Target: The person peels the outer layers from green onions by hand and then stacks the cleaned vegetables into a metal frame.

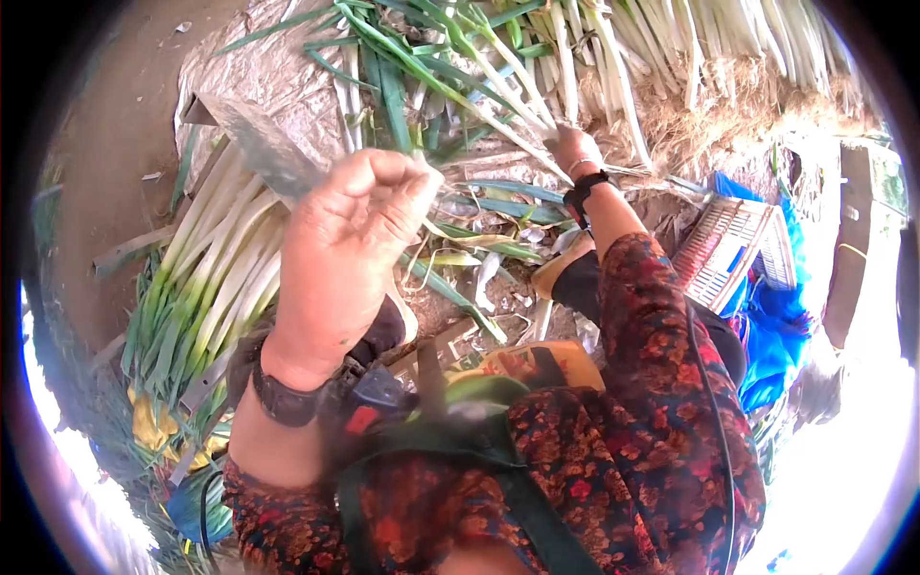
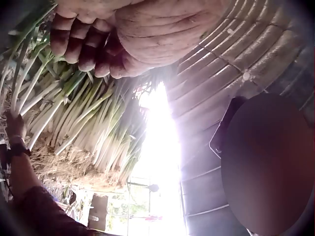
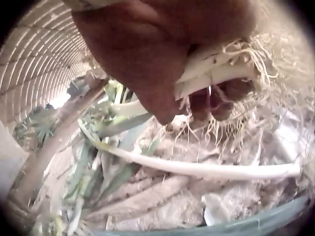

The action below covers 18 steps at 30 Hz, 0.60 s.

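Note:
My right hand [image 1: 575,149] grips several green onions [image 1: 513,72] near their roots, with the leaves fanning away. Close up in the right wrist view, the fingers curl round white stalks [image 3: 216,73] with stringy roots [image 3: 251,49]. One loose green onion [image 3: 206,169] lies below that hand. My left hand [image 1: 350,220] is raised nearer the head camera, fingers curled and thumb tip against the forefinger. From below, in the left wrist view, its fingertips [image 2: 88,54] bend toward the palm, and nothing shows in them.
A bundle of green onions [image 1: 220,259] lies at left by a grey flat bar [image 1: 254,139]. A long row of rooted stalks [image 1: 700,48] spans the upper right. At right sits a slatted basket [image 1: 724,249] by blue sheeting [image 1: 776,335]. Leaf scraps [image 1: 489,254] litter the ground.

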{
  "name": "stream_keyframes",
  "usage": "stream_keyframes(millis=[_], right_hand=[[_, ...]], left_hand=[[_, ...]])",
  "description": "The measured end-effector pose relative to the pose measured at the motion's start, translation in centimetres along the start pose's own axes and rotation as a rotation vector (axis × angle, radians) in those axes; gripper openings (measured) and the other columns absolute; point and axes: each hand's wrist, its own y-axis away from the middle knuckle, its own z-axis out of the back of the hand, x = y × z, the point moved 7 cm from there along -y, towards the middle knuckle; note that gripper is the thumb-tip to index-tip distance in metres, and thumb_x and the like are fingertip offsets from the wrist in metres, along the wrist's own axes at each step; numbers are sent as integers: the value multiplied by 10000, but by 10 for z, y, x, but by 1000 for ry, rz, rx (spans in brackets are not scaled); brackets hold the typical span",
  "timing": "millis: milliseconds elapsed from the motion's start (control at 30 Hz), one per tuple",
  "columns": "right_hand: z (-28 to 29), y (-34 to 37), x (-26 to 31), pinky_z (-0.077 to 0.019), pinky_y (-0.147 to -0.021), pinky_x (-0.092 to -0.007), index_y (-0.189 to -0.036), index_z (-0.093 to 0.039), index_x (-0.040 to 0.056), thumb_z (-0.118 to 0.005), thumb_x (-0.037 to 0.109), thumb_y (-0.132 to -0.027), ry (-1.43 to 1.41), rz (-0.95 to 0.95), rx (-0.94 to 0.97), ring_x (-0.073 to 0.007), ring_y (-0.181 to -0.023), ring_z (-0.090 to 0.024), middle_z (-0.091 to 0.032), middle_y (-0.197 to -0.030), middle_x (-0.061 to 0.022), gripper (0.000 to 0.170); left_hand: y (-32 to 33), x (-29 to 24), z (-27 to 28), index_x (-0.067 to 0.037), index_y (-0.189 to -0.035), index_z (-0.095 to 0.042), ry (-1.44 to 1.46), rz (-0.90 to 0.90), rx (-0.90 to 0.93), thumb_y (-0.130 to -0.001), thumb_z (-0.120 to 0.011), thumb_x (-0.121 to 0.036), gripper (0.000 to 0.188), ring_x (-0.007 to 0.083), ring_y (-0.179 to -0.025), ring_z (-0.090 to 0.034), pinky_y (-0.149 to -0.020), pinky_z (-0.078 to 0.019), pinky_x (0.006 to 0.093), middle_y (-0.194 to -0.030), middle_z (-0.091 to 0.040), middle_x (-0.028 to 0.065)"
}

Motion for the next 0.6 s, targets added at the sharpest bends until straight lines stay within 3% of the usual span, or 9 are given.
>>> stream_keyframes(millis=[67, 200, 300, 333, 400, 433, 467, 500, 600], right_hand=[[-66, -19, -30, -529, -812, -430, -1082, -659, 66, -618, 267, -814, 211, -116, 1, -354, -960, -647, -661, -989, -232, 338], [-119, 5, -30, -519, -842, -419, -1079, -669, 60, -651, 353, -805, 326, -151, 211, -321, -1031, -634, -666, -1068, -185, 401], [-56, 35, 23, -510, -821, -435, -1055, -678, 54, -684, 470, -754, 127, -115, 284, -346, -951, -655, -683, -1016, -189, 513], [-58, 26, 30, -510, -781, -413, -1009, -692, 51, -697, 465, -756, -11, -1, 311, -320, -879, -675, -698, -924, -183, 485], [10, 63, 93, -524, -723, -339, -989, -692, 5, -727, 320, -766, -372, -47, 456, -239, -818, -687, -706, -938, -148, 387], [39, 86, 121, -539, -679, -299, -1011, -681, 4, -667, 282, -856, -586, -13, 489, -166, -745, -683, -714, -909, -106, 319], [63, 125, 162, -551, -615, -286, -1079, -635, -24, -639, 237, -882, -1215, -104, 683, -172, -697, -673, -698, -942, -125, 327], [78, 139, 184, -546, -562, -288, -1101, -603, -54, -618, 186, -893, -1433, -47, 721, -179, -665, -660, -684, -956, -142, 318], [66, 149, 206, -541, -562, -294, -1052, -600, -46, -636, 134, -869, -1432, -114, 703, -169, -631, -629, -674, -872, -112, 259]], left_hand=[[-2, -3, 12, -31, -988, -641, 43, -37, -82, -915, -621, -64, 82, 45, -845, -547, -765, -438, 192, -931, -623, -15], [-5, -9, 42, -38, -1021, -637, 94, -117, -261, -915, -628, -104, 126, 52, -832, -549, -760, -436, 194, -927, -626, -4], [-7, -12, 56, -43, -1026, -630, 246, -154, -337, -912, -637, -128, 143, 45, -781, -528, -717, -424, 189, -890, -610, -18], [-8, -10, 57, -42, -1024, -628, 230, -151, -336, -912, -637, -129, 142, 43, -779, -526, -716, -423, 188, -891, -610, -20], [-9, -8, 59, -41, -1020, -626, 199, -155, -341, -912, -638, -129, 140, 41, -775, -524, -714, -420, 186, -891, -609, -24], [-9, -8, 57, -45, -1015, -628, 221, -149, -330, -912, -640, -136, 139, 40, -776, -525, -718, -422, 186, -883, -606, -31], [-11, -3, 58, -48, -1009, -626, 217, -139, -327, -908, -643, -139, 137, 45, -788, -536, -733, -426, 182, -874, -606, -31], [-13, 1, 57, -50, -987, -623, 213, -124, -339, -902, -642, -127, 116, 52, -767, -532, -719, -428, 188, -858, -599, -29], [-14, 12, 48, -75, -970, -612, 188, -44, -315, -923, -607, -201, 135, 55, -725, -479, -672, -423, 218, -836, -561, -41]])
